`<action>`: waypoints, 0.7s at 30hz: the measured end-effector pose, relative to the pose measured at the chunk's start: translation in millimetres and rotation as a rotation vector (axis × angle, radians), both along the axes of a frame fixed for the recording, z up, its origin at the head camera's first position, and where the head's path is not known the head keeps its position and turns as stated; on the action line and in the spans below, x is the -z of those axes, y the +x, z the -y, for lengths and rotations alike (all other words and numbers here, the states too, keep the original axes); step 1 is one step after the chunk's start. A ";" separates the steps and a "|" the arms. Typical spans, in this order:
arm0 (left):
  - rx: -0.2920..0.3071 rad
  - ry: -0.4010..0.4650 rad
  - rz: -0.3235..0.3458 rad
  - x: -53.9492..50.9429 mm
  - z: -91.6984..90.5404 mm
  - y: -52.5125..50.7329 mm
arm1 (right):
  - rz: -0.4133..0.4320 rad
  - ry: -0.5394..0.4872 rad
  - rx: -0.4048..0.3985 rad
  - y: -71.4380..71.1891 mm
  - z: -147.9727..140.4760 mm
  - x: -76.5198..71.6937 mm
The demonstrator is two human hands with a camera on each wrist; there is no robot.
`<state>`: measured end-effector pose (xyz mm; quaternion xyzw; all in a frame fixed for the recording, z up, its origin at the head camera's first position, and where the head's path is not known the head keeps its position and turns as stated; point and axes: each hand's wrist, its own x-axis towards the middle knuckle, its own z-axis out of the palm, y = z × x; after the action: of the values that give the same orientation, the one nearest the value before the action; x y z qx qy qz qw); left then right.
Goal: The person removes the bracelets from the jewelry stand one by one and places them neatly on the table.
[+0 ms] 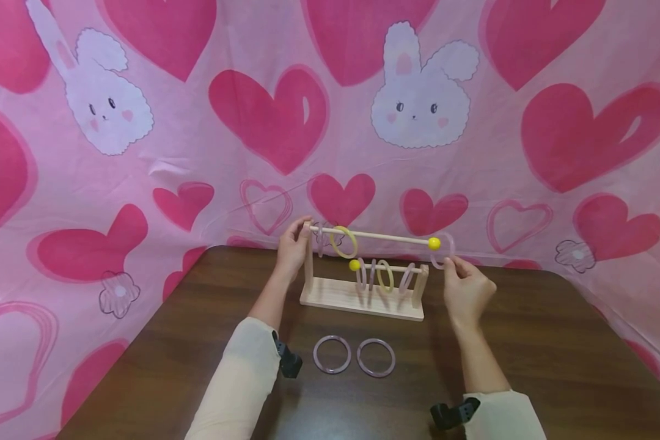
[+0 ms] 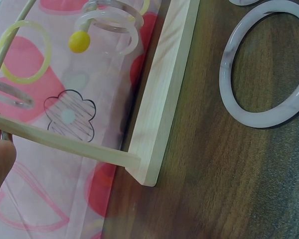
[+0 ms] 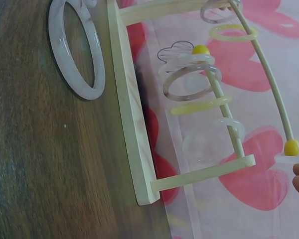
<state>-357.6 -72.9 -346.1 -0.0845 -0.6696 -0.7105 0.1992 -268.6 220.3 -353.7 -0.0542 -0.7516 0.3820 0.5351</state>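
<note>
A wooden rack (image 1: 363, 299) carries two rods with yellow end balls. On the upper rod (image 1: 385, 236) hang a purplish ring and a yellow ring (image 1: 343, 242); several rings hang on the lower rod. My left hand (image 1: 293, 247) grips the top of the rack's left post. Between thumb and fingers, my right hand (image 1: 467, 290) pinches a pale translucent ring (image 1: 451, 245) at the upper rod's ball (image 1: 434, 244). In the right wrist view that ring (image 3: 289, 159) lies right against the ball (image 3: 292, 147); whether the ball is inside it, I cannot tell.
Two purplish rings, one left (image 1: 332, 354) and one right (image 1: 376, 358), lie flat side by side on the dark wooden table (image 1: 198, 366) in front of the rack. A pink cloth with hearts and rabbits (image 1: 341, 153) hangs behind the table.
</note>
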 end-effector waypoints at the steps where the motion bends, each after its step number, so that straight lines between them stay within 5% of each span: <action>1: 0.001 0.001 0.003 0.2 0.2 -0.1 | 0.002 -0.007 0.003 -0.1 -0.8 0.0; 21: -0.005 0.004 -0.014 0.8 0.9 0.8 | 0.000 -0.175 -0.003 2.9 -15.4 -8.6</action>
<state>-356.8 -73.7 -346.9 -0.0875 -0.6671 -0.7107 0.2056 -265.7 235.7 -345.2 -0.0997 -0.7153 0.4468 0.5279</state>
